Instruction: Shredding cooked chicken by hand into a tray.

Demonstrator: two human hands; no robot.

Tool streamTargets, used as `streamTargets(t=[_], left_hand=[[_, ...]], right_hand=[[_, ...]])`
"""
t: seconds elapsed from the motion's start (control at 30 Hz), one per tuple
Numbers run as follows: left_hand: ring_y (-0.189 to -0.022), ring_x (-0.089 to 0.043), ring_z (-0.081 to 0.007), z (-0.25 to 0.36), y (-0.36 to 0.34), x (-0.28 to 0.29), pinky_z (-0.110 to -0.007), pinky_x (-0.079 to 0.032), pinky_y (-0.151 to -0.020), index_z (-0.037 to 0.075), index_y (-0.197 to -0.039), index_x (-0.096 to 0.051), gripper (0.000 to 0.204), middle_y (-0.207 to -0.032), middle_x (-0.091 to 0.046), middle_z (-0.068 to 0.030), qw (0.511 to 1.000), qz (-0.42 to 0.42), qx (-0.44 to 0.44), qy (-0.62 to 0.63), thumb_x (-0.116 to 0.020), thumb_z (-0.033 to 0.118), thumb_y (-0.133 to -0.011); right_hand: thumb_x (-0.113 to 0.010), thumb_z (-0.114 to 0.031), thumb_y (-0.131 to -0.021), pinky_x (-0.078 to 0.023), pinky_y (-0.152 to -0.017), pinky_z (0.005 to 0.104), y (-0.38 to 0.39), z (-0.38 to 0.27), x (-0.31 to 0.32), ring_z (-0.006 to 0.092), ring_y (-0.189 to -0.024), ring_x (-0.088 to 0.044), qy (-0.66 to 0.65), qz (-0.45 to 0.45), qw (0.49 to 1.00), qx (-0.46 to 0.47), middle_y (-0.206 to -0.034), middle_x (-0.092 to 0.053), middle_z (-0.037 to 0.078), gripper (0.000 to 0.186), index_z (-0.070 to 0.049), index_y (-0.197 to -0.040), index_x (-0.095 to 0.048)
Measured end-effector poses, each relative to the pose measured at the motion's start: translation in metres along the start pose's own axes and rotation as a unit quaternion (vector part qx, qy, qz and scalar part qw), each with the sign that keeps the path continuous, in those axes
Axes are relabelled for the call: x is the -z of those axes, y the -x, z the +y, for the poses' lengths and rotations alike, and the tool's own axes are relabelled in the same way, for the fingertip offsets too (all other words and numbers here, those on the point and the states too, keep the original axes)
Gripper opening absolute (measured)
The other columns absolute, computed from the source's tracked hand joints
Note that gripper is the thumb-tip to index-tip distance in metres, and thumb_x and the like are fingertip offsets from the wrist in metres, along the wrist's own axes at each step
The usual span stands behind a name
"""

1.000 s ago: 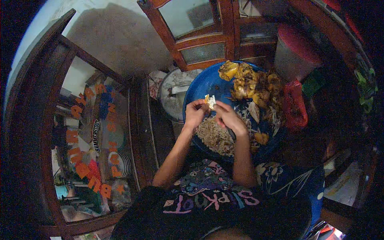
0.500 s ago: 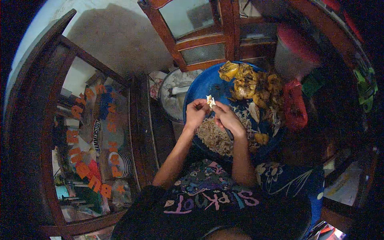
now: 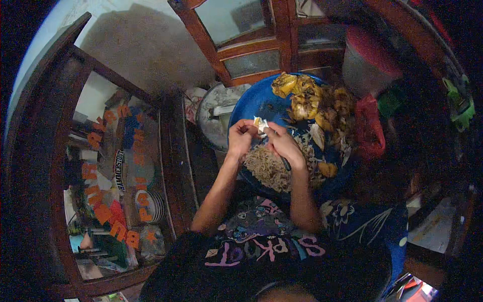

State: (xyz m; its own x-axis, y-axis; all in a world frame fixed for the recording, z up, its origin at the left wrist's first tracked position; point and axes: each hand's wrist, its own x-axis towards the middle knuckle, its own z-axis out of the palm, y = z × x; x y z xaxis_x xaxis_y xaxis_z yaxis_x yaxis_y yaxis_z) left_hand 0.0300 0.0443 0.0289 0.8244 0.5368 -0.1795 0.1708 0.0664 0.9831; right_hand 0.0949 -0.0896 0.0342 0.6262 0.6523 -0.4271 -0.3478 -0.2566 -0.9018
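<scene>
Above a wide blue basin (image 3: 241, 106), my two hands meet at a small whitish piece of chicken (image 3: 260, 124). My left hand (image 3: 241, 139) pinches it from the left, fingers closed. My right hand (image 3: 285, 147) is closed too, its fingertips against the piece; under its palm runs a dark-handled knife (image 3: 287, 163), its blade hidden from sight. Directly below lies a heap of shredded chicken (image 3: 265, 170) in the near part of the basin. Yellow-brown cooked chicken (image 3: 306, 106) is piled along the far right side, with a pale strip of meat (image 3: 317, 136) beside it.
A round metal lid or pot (image 3: 205, 118) stands left of the basin. Red plastic (image 3: 370, 131) and a pale bucket with a pink top (image 3: 370, 63) are to the right. A glass-fronted cabinet (image 3: 166, 166) rises at left; a wooden framed door (image 3: 251, 50) is behind.
My hands stay together at the chicken piece, turning it slightly, and its white surface now faces up more to the left. The whole view has shifted a little; the piles look the same.
</scene>
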Motion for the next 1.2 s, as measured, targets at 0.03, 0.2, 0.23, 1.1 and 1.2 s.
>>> streamTargets(t=[0.03,0.2,0.23,1.1,1.2], left_hand=[[-0.063,-0.057,-0.0107,-0.001,-0.001,0.004,-0.023,-0.047,-0.059,0.000,-0.084,-0.057,0.010,-0.075,-0.061,-0.0054,0.999,0.006,0.014,0.032,-0.052,-0.004,-0.077],[-0.063,-0.057,-0.0112,-0.005,-0.007,0.013,-0.023,-0.047,-0.057,-0.001,-0.085,-0.057,0.010,-0.075,-0.060,-0.0055,0.995,0.030,0.015,0.094,-0.051,-0.005,-0.077],[-0.063,-0.057,-0.0112,-0.008,-0.008,0.015,-0.023,-0.047,-0.057,-0.001,-0.085,-0.057,0.010,-0.075,-0.060,-0.0055,0.995,0.031,0.016,0.094,-0.051,-0.005,-0.077],[-0.061,-0.058,-0.0126,-0.013,-0.018,0.009,-0.023,-0.048,-0.057,-0.002,-0.086,-0.052,0.006,-0.073,-0.060,-0.0076,0.997,-0.072,0.015,-0.027,-0.049,-0.002,-0.081],[-0.062,-0.057,-0.0122,-0.012,-0.015,0.000,-0.022,-0.047,-0.057,-0.004,-0.085,-0.052,0.006,-0.073,-0.061,-0.0089,0.992,-0.053,-0.005,-0.110,-0.048,0.000,-0.083]], right_hand=[[-0.044,-0.027,-0.089,-0.032,-0.036,0.0246,-0.003,0.004,0.000,0.0081,-0.037,-0.039,0.034,0.069,0.997,0.004,-0.050,-0.045,0.001,0.041,-0.002,-0.122,-0.041],[-0.044,-0.028,-0.090,-0.032,-0.035,0.0235,0.005,-0.004,0.019,0.0071,-0.036,-0.037,-0.034,0.093,0.995,-0.015,-0.049,-0.045,0.000,0.042,-0.002,-0.123,-0.040],[-0.044,-0.028,-0.090,-0.032,-0.035,0.0235,0.006,-0.007,0.016,0.0071,-0.036,-0.037,-0.034,0.093,0.995,-0.016,-0.049,-0.045,0.000,0.042,-0.002,-0.123,-0.040],[-0.045,-0.024,-0.089,-0.030,-0.035,0.0220,0.006,-0.003,0.012,0.0070,-0.038,-0.039,-0.096,-0.039,0.995,-0.011,-0.049,-0.044,0.000,0.041,-0.004,-0.124,-0.040],[-0.046,-0.025,-0.088,-0.029,-0.034,0.0219,-0.001,0.004,0.004,0.0063,-0.038,-0.038,-0.076,-0.050,0.996,-0.003,-0.049,-0.043,-0.001,0.031,-0.006,-0.112,-0.048]])
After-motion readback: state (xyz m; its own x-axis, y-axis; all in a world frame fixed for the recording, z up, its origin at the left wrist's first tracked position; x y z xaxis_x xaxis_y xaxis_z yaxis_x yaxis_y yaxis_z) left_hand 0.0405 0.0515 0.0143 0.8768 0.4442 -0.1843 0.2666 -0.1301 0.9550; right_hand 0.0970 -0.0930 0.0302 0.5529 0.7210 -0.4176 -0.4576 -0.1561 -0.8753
